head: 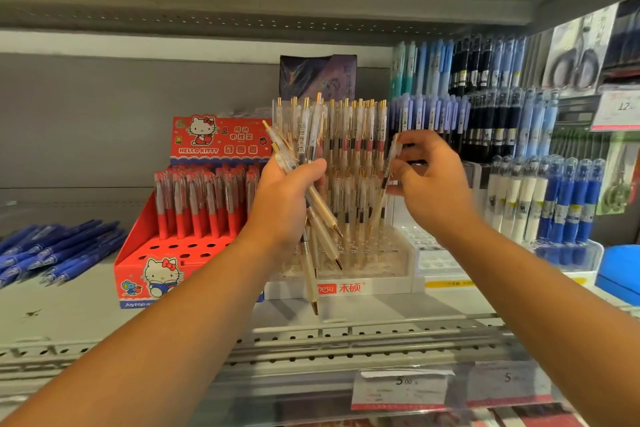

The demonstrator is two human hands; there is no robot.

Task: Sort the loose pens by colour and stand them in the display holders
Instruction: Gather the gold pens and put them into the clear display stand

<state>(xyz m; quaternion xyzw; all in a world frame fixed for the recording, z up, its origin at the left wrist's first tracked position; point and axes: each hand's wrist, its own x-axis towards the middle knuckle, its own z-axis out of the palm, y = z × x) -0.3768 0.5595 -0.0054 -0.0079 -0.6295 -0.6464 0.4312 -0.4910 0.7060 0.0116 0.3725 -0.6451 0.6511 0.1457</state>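
So the left hand is wrapped around a messy bunch of cream pens with gold tips, fanning out above and below the fist. The right hand pinches one more cream pen, tilted, right in front of the clear display holder already full of the same kind. The red Hello Kitty holder sits just left, and loose blue pens lie on the shelf further left.

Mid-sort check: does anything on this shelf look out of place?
Yes. A heap of loose dark blue pens lies flat on the grey metal shelf at far left, outside any holder. Beside it, the red cardboard Hello Kitty holder has its front holes empty.
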